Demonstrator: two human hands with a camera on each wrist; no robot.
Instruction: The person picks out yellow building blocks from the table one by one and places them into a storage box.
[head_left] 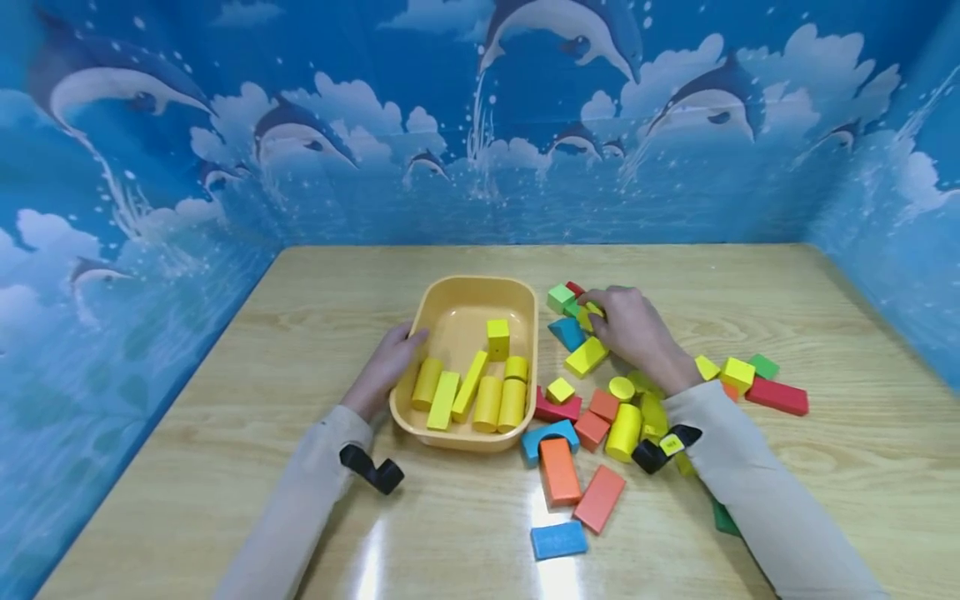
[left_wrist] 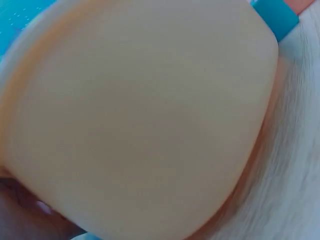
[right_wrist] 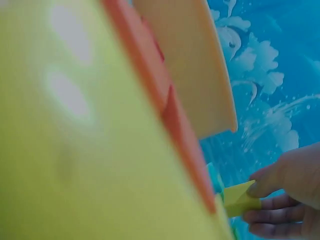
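A tan plastic tray stands mid-table with several yellow blocks in it: cylinders, long bars and a cube. My left hand grips its left side, thumb at the rim. The tray's outer wall fills most of the left wrist view, with part of that hand in the lower left corner. To the right of the tray, my right hand pinches a yellow block between thumb and fingers, at the far end of the loose blocks. Its full shape is partly hidden by the fingers.
Loose blocks lie right of the tray: a blue arch, orange blocks, a yellow cylinder, a red bar and a blue block. Some are under my right forearm. A dolphin-printed curtain borders the table.
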